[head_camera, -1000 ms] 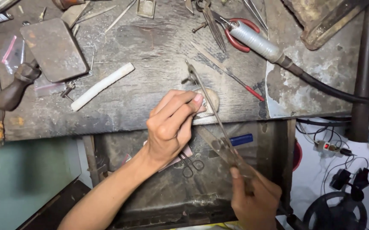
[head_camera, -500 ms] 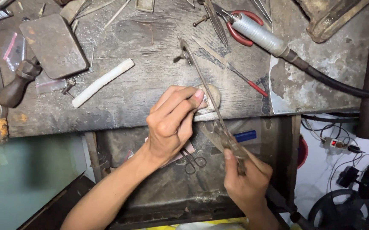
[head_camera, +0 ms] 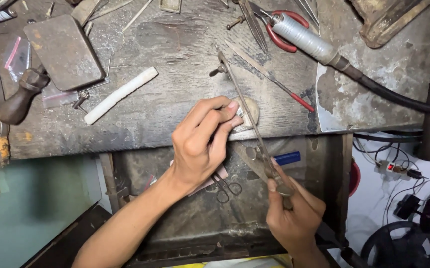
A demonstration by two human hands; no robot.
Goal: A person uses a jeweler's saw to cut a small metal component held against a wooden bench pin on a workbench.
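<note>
My left hand (head_camera: 200,144) presses a small pale metal piece (head_camera: 241,118) down on the front edge of the worn dark wooden bench (head_camera: 175,59); the fingertips (head_camera: 232,106) are closed narrowly on it, so it does not slide. My right hand (head_camera: 292,213) is closed around the handle of a long thin metal saw frame (head_camera: 247,119). The frame runs slanted up past the piece, touching it or just beside it; I cannot tell which. The piece sits at the very edge, over the open tray below, where small scissors (head_camera: 227,187) lie. Behind the frame, a red-tipped thin rod (head_camera: 274,82) and a silver handpiece with black hose (head_camera: 307,37) lie near, so room at the far end is little. A white stick (head_camera: 120,94) lies well apart to the left.
</note>
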